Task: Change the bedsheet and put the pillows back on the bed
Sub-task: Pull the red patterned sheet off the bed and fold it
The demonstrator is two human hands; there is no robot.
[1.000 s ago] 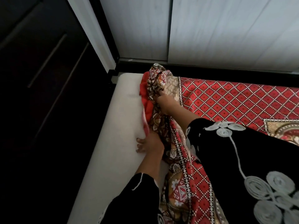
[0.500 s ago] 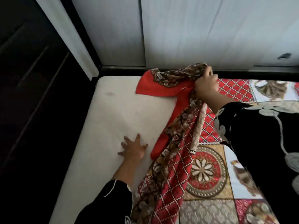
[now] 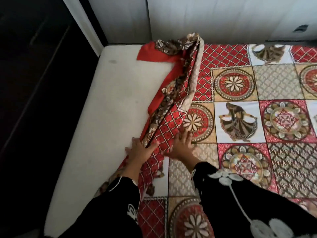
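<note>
The soft, light bedsheet (image 3: 240,103) was pinched at its bunched edge, judged the best hold, by the left hand (image 3: 139,150); the right hand (image 3: 182,145) was spread flat.

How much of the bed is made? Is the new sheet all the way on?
Done: the patterned bedsheet lies flat over the right part of the mattress. In hand: the left hand grips the sheet's bunched edge, and the right hand presses flat beside it. Left: the white strip of mattress on the left is bare, so the edge needs spreading over it. No pillows are in view.
</note>
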